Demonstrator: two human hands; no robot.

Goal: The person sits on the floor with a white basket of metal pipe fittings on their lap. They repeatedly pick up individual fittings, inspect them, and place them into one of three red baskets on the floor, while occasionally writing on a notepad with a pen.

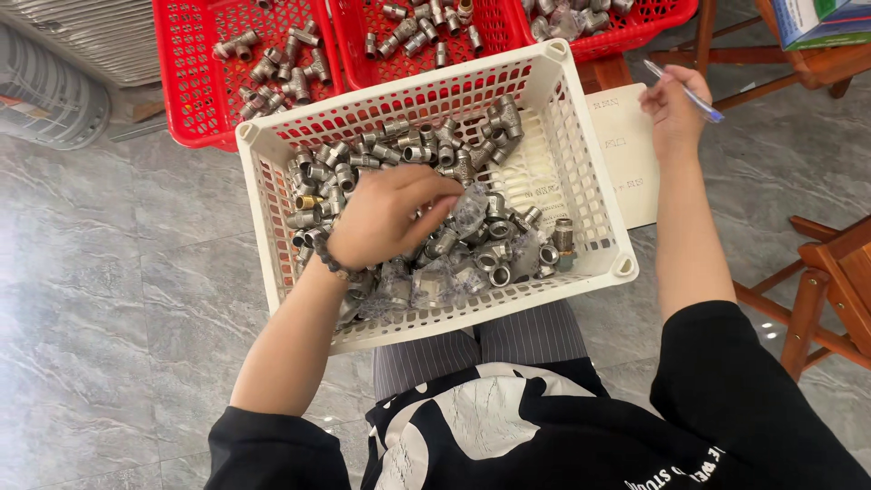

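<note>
1. Evidently sorting by feel, the left hand (386, 218) was curled down into the heap of grey metal pipe fittings (472, 245), fingers closed around some; exactly which could not be told.
2. Those fittings filled a white slotted plastic crate (594, 204) resting on the person's lap, within easy reach.
3. The right hand (671, 109) pinched a blue pen (685, 91) over a pale sheet of paper (626, 172) beside the crate, placed for noting.
4. Red baskets (190, 73) beyond held more fittings; a blue-green box (826, 20) sat far right.
</note>
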